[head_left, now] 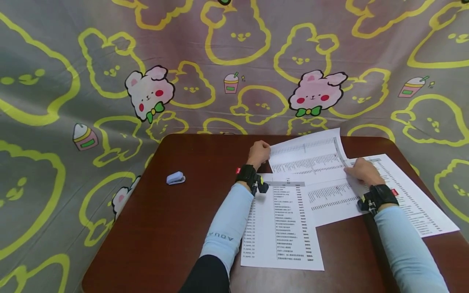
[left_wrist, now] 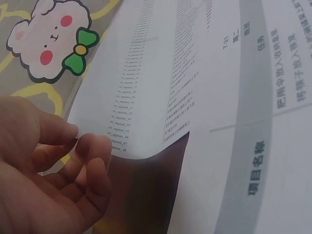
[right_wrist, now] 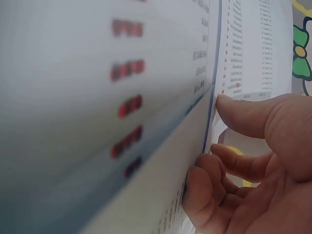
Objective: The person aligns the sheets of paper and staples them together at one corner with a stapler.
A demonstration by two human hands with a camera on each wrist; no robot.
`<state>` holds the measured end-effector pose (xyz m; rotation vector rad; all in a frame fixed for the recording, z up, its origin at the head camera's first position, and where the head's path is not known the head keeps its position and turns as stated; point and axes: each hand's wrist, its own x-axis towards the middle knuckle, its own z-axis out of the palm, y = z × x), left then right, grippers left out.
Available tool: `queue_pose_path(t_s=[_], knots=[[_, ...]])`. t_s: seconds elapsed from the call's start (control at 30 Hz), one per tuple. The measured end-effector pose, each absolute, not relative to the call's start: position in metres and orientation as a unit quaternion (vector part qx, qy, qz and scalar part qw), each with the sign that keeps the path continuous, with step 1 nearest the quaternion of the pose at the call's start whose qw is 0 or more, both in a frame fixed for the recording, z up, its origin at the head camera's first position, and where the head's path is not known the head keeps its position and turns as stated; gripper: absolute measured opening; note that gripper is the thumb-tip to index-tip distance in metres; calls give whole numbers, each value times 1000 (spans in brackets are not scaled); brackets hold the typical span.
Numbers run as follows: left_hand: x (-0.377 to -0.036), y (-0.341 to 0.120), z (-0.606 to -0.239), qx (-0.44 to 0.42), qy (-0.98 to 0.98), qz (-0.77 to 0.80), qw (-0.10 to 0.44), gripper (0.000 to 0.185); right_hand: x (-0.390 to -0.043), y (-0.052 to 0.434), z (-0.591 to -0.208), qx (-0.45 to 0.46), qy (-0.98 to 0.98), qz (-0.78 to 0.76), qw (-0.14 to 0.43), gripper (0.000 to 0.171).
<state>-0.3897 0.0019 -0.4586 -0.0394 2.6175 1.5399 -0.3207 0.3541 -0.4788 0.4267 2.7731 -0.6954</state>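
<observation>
Left hand [head_left: 259,153] pinches far printed sheet's [head_left: 307,156] left edge, right hand [head_left: 360,171] curls on its right edge, stapler [head_left: 176,178] left on worktop [head_left: 165,228].

- Dark brown table [head_left: 165,228] with rounded corners, set against a rabbit-print cloth.
- At nine o'clock, alone on bare wood: small pale-blue stapler [head_left: 176,178].
- From centre toward three o'clock: overlapping printed sheets [head_left: 282,228], near sheet at six, far sheet [head_left: 311,154] at one, another [head_left: 414,199] at three.
</observation>
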Motion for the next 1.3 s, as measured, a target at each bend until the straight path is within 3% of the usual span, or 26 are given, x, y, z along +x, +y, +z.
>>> queue_pose_path(t_s=[0.37,0.63,1.3], knots=[[-387,2,-442,-7,868,496,35,21,-323,355,-476,152,946,-272,91,41],[-382,5,-429,22,877,479,-11,18,-315,350,-474,170,951,-254,46,39],[-371,-3,-413,21,852,519,-59,17,-321,344,-430,165,922,-286,-203,37]])
